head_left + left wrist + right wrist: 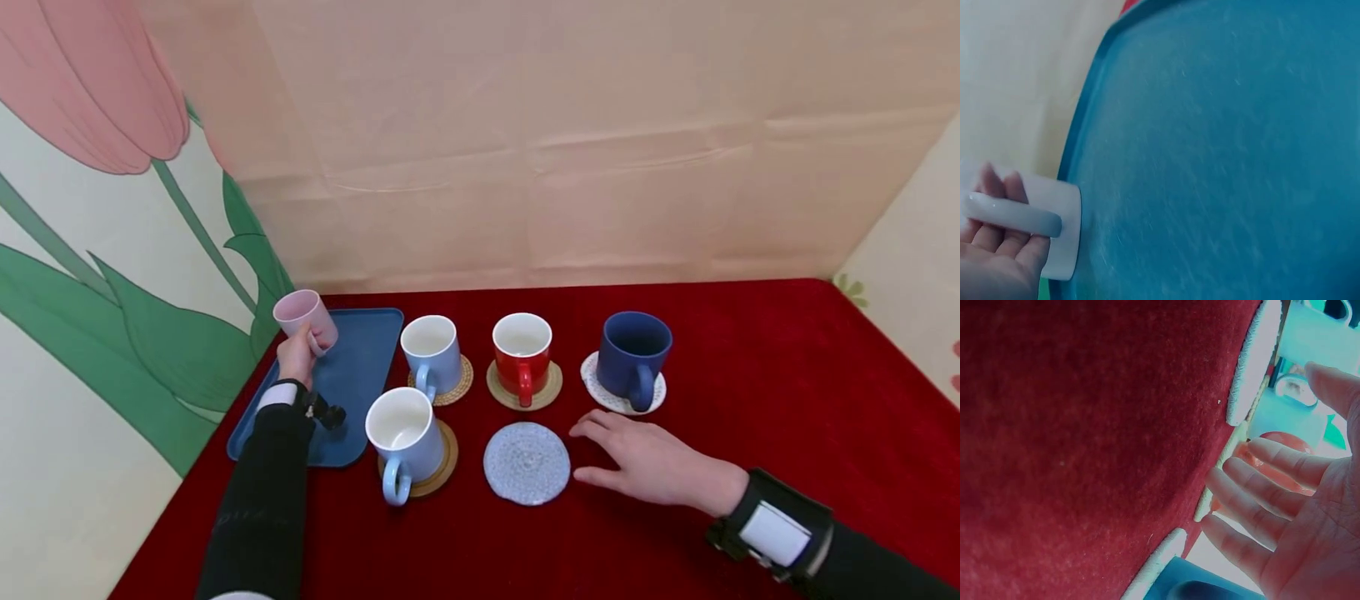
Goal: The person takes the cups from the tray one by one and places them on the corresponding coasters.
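Note:
At the far left, my left hand (295, 360) grips a pink mug (321, 323) by its handle. The mug is slightly tilted and overlaps the far left part of a blue tray (352, 375). In the left wrist view, fingers pass through the mug's handle (1013, 214), and its base shows at the tray's edge. My right hand (648, 462) is held over the red cloth with fingers spread, holding nothing. Its fingertips are just right of a round blue-white coaster (527, 463). A dark blue mug (630, 354) on a white coaster (651, 400) stands beyond that hand.
Two light blue mugs, one behind (444, 362) and one in front (420, 446), stand on coasters right of the tray. A red mug (513, 367) sits on a tan coaster (550, 388) at the middle. A pinkish backdrop (600, 167) rises behind the table.

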### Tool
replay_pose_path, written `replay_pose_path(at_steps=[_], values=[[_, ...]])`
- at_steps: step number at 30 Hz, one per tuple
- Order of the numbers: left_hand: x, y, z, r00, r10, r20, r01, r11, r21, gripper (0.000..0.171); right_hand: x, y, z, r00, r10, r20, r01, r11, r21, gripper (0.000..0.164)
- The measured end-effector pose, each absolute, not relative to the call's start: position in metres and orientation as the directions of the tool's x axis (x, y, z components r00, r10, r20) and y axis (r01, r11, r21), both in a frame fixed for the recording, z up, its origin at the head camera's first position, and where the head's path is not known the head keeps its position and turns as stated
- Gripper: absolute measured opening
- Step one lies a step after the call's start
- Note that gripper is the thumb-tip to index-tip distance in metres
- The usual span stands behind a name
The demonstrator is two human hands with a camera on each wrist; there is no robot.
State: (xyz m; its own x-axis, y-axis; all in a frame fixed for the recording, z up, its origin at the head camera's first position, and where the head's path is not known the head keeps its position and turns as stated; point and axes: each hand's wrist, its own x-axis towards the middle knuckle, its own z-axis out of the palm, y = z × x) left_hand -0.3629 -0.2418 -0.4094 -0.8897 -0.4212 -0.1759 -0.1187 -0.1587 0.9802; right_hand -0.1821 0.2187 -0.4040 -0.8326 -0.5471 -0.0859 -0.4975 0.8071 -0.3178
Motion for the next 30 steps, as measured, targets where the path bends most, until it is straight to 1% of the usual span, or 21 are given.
replay_pose_path(at_steps=[3,5,9,13,17,19,20,21,23,24,25,26,27,28,30], values=[[-0.359,-0.247,-0.41,-0.892,-0.422,-0.16,-0.116,-0.127,0.985,0.031,-0.182,0.219,-0.403,-0.837,-0.539,-0.098,-0.484,0.812,-0.326,0.06],[-0.356,-0.249,-0.409,-0.906,-0.393,-0.158,-0.119,-0.121,0.986,0.035,-0.182,0.219,-0.403,-0.839,-0.533,-0.104,-0.478,0.816,-0.326,0.061],[-0.35,-0.25,-0.404,-0.933,-0.314,-0.175,-0.151,-0.101,0.983,0.041,-0.181,0.22,-0.403,-0.84,-0.532,-0.106,-0.476,0.817,-0.326,0.061],[-0.349,-0.254,-0.404,-0.964,-0.186,-0.193,-0.178,-0.095,0.98,0.042,-0.181,0.22,-0.403,-0.841,-0.531,-0.103,-0.476,0.817,-0.327,0.06],[-0.356,-0.262,-0.418,-0.99,-0.068,-0.123,-0.114,-0.128,0.985,0.04,-0.18,0.22,-0.402,-0.844,-0.527,-0.102,-0.472,0.82,-0.324,0.059],[-0.364,-0.269,-0.433,-0.997,-0.037,-0.073,-0.066,-0.154,0.986,0.038,-0.18,0.22,-0.401,-0.843,-0.528,-0.103,-0.473,0.818,-0.326,0.059],[-0.373,-0.276,-0.446,-0.999,-0.001,-0.037,-0.036,-0.216,0.976,0.038,-0.18,0.22,-0.401,-0.843,-0.527,-0.104,-0.472,0.819,-0.327,0.059],[-0.38,-0.282,-0.456,-1.0,0.012,-0.02,-0.022,-0.227,0.974,0.037,-0.18,0.22,-0.401,-0.844,-0.525,-0.107,-0.469,0.82,-0.327,0.058],[-0.396,-0.294,-0.475,-0.999,0.037,-0.008,-0.018,-0.276,0.961,0.037,-0.18,0.221,-0.401,-0.847,-0.519,-0.113,-0.462,0.824,-0.328,0.059],[-0.401,-0.297,-0.482,-1.0,0.027,-0.002,-0.01,-0.281,0.96,0.036,-0.18,0.221,-0.401,-0.847,-0.52,-0.114,-0.461,0.824,-0.33,0.058],[-0.399,-0.294,-0.481,-0.999,0.042,0.0,-0.013,-0.321,0.947,0.037,-0.18,0.221,-0.401,-0.848,-0.517,-0.116,-0.459,0.825,-0.329,0.058],[-0.399,-0.293,-0.481,-1.0,0.025,-0.008,-0.015,-0.312,0.95,0.037,-0.179,0.221,-0.401,-0.849,-0.516,-0.118,-0.456,0.827,-0.33,0.058],[-0.394,-0.288,-0.474,-1.0,-0.009,-0.026,-0.023,-0.263,0.965,0.036,-0.179,0.221,-0.401,-0.85,-0.514,-0.119,-0.455,0.828,-0.329,0.058],[-0.395,-0.289,-0.476,-1.0,0.013,0.006,0.002,-0.321,0.947,0.036,-0.179,0.221,-0.4,-0.85,-0.514,-0.119,-0.454,0.828,-0.329,0.058],[-0.38,-0.276,-0.458,-1.0,-0.022,0.022,0.028,-0.31,0.95,0.036,-0.179,0.222,-0.4,-0.849,-0.517,-0.114,-0.458,0.826,-0.329,0.058]])
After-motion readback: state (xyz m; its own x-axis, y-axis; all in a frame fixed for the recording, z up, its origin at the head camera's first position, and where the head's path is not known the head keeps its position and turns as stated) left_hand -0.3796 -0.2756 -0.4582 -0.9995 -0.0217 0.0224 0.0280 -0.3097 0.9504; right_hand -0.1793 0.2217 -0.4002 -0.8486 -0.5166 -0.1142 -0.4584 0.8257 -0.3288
